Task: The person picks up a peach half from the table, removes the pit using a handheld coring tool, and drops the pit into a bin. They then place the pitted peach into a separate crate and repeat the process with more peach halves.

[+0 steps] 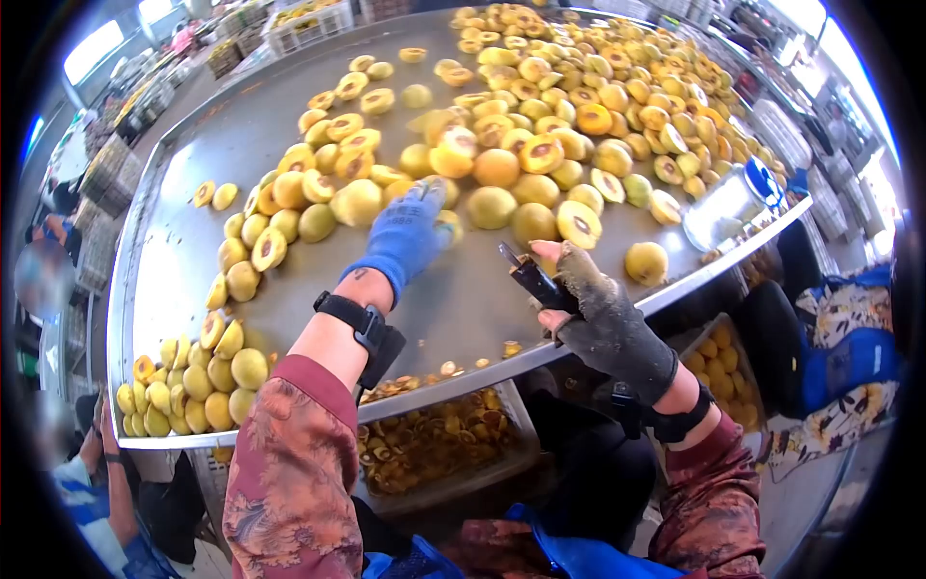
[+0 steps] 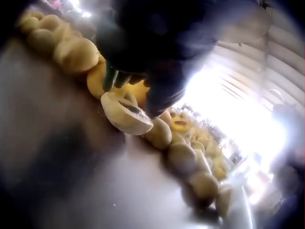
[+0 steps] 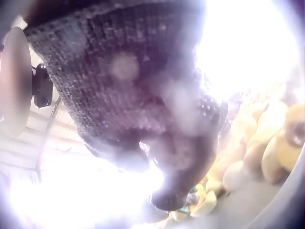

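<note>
My left hand, in a blue glove, reaches over the metal table among the yellow peaches. In the left wrist view its fingers and thumb pinch a peach half, cut face up with the dark middle showing. My right hand, in a dark glove with bare fingertips, grips a short black-handled tool with a small metal tip. Its tip points toward the peaches, apart from them. A lone peach sits just right of that hand. In the right wrist view the glove hides most of the tool.
A large heap of peach halves covers the table's far right. More halves gather at the near left corner. A clear jar with a blue lid lies by the right edge. Below the raised metal rim stands a crate of scraps.
</note>
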Available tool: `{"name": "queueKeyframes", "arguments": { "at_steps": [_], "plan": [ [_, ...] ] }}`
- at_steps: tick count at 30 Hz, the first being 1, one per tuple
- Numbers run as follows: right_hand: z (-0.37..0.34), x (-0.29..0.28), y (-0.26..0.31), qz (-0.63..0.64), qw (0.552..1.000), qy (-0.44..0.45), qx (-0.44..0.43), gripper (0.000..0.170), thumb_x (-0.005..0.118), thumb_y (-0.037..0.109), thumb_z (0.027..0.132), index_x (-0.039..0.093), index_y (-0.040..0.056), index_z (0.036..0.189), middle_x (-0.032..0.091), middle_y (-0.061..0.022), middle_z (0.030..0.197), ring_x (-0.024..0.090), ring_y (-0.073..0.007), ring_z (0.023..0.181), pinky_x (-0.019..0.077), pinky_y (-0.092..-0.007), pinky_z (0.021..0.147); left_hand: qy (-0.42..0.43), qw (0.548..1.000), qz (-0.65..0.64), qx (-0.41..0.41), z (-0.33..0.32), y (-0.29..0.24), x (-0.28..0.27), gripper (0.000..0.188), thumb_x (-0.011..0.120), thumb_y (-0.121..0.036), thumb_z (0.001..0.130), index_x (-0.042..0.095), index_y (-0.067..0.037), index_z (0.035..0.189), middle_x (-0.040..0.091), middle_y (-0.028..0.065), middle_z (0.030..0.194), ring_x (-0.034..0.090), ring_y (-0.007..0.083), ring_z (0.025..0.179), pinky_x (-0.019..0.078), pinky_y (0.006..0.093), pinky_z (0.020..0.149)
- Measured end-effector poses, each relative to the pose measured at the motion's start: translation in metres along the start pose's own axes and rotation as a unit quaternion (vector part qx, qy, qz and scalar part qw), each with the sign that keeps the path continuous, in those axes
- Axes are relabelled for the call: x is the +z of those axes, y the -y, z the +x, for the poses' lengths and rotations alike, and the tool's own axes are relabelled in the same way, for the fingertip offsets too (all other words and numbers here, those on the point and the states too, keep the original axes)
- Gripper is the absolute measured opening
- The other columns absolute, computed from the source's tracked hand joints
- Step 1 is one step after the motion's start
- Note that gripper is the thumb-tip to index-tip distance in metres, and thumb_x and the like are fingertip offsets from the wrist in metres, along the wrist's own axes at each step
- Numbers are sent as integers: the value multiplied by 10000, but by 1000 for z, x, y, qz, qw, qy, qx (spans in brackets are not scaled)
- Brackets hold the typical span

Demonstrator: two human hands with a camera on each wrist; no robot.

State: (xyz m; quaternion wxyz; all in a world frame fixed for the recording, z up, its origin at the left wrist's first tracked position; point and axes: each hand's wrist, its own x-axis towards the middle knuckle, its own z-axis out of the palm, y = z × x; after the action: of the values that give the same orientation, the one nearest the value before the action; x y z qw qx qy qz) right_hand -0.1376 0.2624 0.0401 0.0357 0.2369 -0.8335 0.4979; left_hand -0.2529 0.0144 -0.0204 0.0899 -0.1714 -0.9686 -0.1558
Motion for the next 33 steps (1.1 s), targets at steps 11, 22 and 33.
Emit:
{"name": "queueKeyframes", "arguments": {
  "at_steps": [11,22,33],
  "plan": [
    [-21,-55,33,323,911,55,251,356,620,150,909,547,0,1224,628,-37,838,586,-70,696,484,-227,622,78,994,-17,-77,-16,-22,-3,352,731,-236,748,620,-105,1055,663,177,1031,629,383,970,505,463,824],
    [-56,-69,104,309,901,158,261,431,602,282,950,482,28,1276,643,-92,855,619,-101,688,490,-221,585,-36,463,-854,-235,-150,-39,-94,351,623,-356,927,620,-37,1073,687,86,914,672,221,818,570,311,693],
    [-84,24,100,314,889,224,247,387,568,211,977,468,32,1305,617,-48,820,610,-88,681,501,-214,593,-117,486,-845,-189,-243,-40,-91,510,450,-411,1004,522,1,1296,615,154,1216,649,270,1033,613,341,702]
  ]
}}
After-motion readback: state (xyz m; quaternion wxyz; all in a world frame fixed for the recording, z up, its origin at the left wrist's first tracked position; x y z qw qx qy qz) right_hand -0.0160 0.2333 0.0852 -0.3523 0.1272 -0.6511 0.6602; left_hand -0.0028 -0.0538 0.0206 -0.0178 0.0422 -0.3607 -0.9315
